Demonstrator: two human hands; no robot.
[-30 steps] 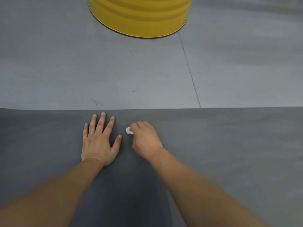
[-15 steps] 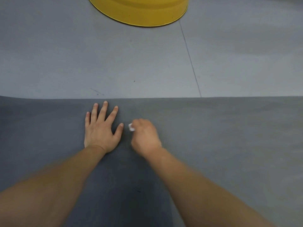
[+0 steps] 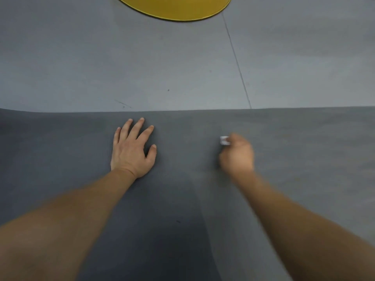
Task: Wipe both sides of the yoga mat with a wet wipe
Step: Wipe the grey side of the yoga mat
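1. Floor (image 3: 81, 57): grey, seamed, beyond the mat's far edge.
2. Yoga mat (image 3: 304, 159): dark grey, spread flat across the lower view, one face up; a darker patch (image 3: 162, 230) toward the near side, possibly damp or shadow, cannot tell which.
3. Yellow round object (image 3: 174, 7): on the floor, well apart from the mat, cut off at top.
4. Left hand (image 3: 132, 151): flat, fingers spread, pressing the mat.
5. Right hand (image 3: 237, 155): blurred, curled round the wipe, on the mat.
6. Wet wipe (image 3: 224, 140): small white wad at the fingertips.
7. Progress, judged: upper face mid-wipe; underside not yet turned up.
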